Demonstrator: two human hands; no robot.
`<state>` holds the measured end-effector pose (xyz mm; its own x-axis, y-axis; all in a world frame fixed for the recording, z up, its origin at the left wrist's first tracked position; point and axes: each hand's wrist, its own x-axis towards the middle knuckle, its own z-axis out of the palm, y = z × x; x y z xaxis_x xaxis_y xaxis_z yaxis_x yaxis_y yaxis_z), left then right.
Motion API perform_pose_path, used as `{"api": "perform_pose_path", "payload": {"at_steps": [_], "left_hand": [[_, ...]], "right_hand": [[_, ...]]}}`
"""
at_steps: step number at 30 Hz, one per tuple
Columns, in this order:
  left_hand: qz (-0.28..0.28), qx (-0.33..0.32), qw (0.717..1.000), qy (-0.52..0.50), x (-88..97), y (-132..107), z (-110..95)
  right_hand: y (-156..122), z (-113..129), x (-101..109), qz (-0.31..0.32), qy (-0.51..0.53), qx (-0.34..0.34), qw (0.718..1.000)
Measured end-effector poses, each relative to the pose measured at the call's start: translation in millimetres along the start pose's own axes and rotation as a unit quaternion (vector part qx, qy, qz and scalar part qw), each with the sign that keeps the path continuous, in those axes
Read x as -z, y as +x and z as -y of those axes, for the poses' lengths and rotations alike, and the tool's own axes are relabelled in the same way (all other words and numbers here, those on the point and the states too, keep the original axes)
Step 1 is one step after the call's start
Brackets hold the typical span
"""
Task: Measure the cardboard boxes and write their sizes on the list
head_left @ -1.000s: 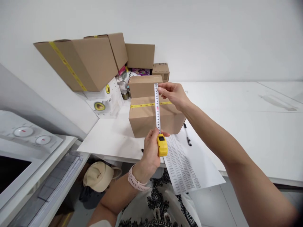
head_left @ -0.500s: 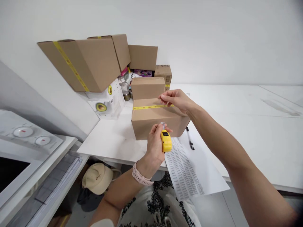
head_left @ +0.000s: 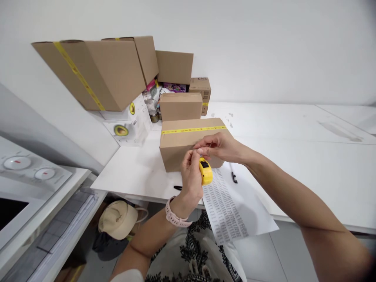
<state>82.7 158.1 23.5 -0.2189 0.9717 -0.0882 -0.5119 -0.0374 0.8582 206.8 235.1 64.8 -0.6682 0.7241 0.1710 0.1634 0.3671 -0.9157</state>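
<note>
My left hand is wrapped round a small yellow tool with a dark window on it; its exact kind is unclear. Its top end is hidden behind fingers. My right hand meets the left at that top end, thumb and fingers pinched together; whatever they hold there cannot be made out. Just behind both hands lies a closed cardboard box with yellow tape across its top. A printed sheet with columns of text lies below, hanging over the table edge, and a pen rests on it.
Larger cardboard boxes stand at the back left on white avocado-print boxes. A smaller carton sits behind the taped box. The white table runs right. A white appliance is at left, with a cap below.
My right hand has come down from above the taped box to meet my left hand at the yellow tool's top. The view has shifted slightly, and a black object shows beside my left hand.
</note>
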Motion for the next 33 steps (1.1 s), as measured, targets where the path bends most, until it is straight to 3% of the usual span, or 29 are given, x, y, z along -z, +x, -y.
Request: {"api": "perform_pose_path", "payload": {"at_steps": [8, 13, 19, 26, 33], "left_hand": [[0.041, 0.057, 0.997, -0.031, 6.0, -1.2, -6.1], [0.073, 0.111, 0.990, -0.053, 9.8, -13.0, -0.5], [0.110, 0.134, 0.981, -0.081, 3.3, -20.7, 0.7], [0.113, 0.150, 0.974, -0.124, -5.6, -6.2, -13.0], [0.061, 0.226, 0.952, -0.197, -17.6, -13.2, -18.2]], "right_hand": [[6.1, 12.5, 7.5, 0.005, -0.060, -0.009, 0.998], [47.1, 11.6, 48.4, -0.077, -0.119, 0.001, 0.990], [105.6, -21.4, 95.4, -0.096, -0.146, -0.108, 0.979], [107.3, -46.0, 93.9, -0.125, -0.163, -0.182, 0.962], [102.5, -50.6, 88.8, -0.146, -0.143, -0.131, 0.970]]}}
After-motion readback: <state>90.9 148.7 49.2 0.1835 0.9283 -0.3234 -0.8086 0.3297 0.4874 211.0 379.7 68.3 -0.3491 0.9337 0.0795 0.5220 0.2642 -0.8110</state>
